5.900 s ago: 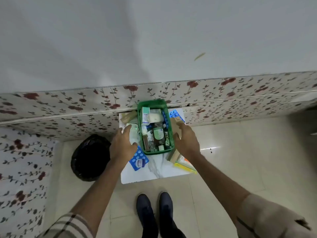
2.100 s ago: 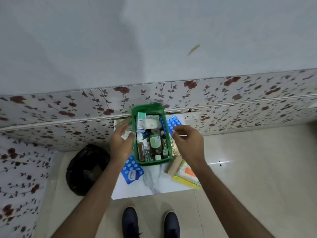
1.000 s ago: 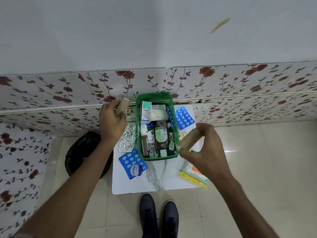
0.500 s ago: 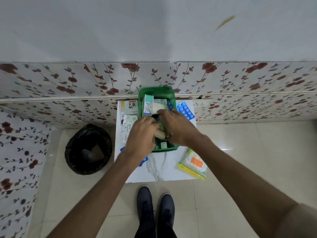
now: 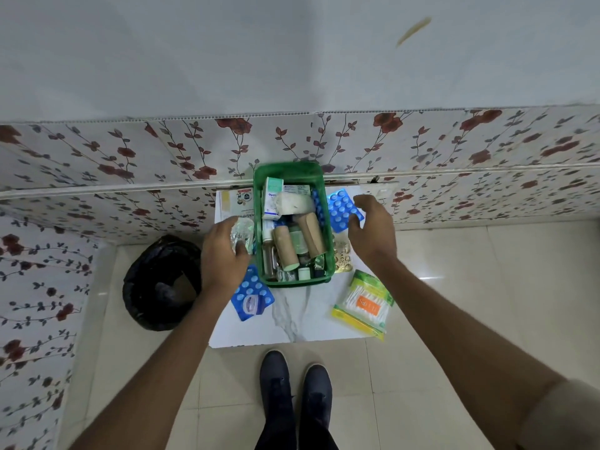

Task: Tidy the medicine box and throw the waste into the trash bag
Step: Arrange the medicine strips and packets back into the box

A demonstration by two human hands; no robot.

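The green medicine box [image 5: 259, 203] stands on a small white marble-pattern table [image 5: 292, 323]. Inside lie two brown cardboard rolls [image 5: 285, 250], a white roll [image 5: 293, 203], small cartons and bottles. My left hand [image 5: 222, 258] is left of the box, its fingers resting on silver foil strips [image 5: 243, 228]; whether it grips them is unclear. Right of the box, my right hand [image 5: 373, 232] hovers with fingers apart over a blue blister pack [image 5: 339, 207]. The black trash bag [image 5: 159, 284] sits open on the floor to the left.
Another blue blister pack [image 5: 255, 298], a gold blister strip [image 5: 342, 259], a cotton swab packet [image 5: 363, 302] and a printed leaflet [image 5: 233, 203] lie on the table. A floral-panelled wall runs behind it. My shoes [image 5: 295, 384] stand at its front edge.
Both hands, which were inside the box with the brown rolls, have pulled out to either side. The two rolls now lie in the box.
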